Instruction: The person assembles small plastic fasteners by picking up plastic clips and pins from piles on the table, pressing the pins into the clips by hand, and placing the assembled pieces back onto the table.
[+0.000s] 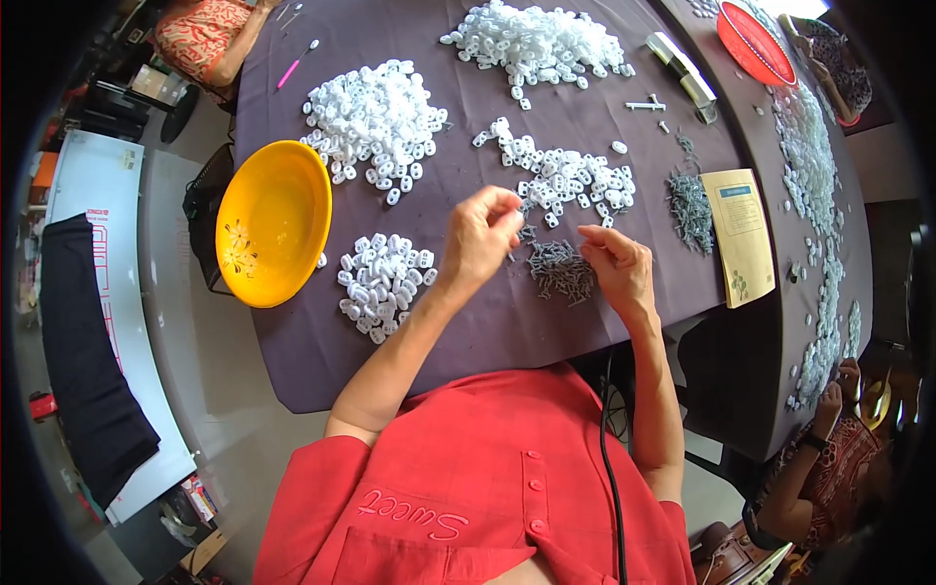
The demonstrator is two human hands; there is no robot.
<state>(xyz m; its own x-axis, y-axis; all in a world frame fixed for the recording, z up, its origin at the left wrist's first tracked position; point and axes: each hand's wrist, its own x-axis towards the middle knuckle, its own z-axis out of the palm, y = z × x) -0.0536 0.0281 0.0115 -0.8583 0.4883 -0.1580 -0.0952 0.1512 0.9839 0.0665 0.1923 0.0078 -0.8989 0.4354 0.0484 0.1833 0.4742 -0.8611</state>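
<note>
My left hand [481, 237] is held over the table with its fingers pinched together. Whatever lies between those fingertips is too small to make out. My right hand [621, 269] is closed in a pinch at the right edge of a pile of small grey screws [560, 269], and its fingertips do not show clearly what they hold. Just beyond both hands spreads a loose pile of small white oval plastic pieces with holes [575, 179]. A smaller heap of the same white pieces [382, 278] lies to the left of my left forearm.
Larger white heaps [370, 122] lie farther off. An orange-yellow bowl [278, 219] stands at the left edge. On the right are more grey screws [690, 210], a yellow envelope [738, 234] and a clear-and-black container [681, 68]. Other people sit around, and a red basket [756, 44] stands beyond.
</note>
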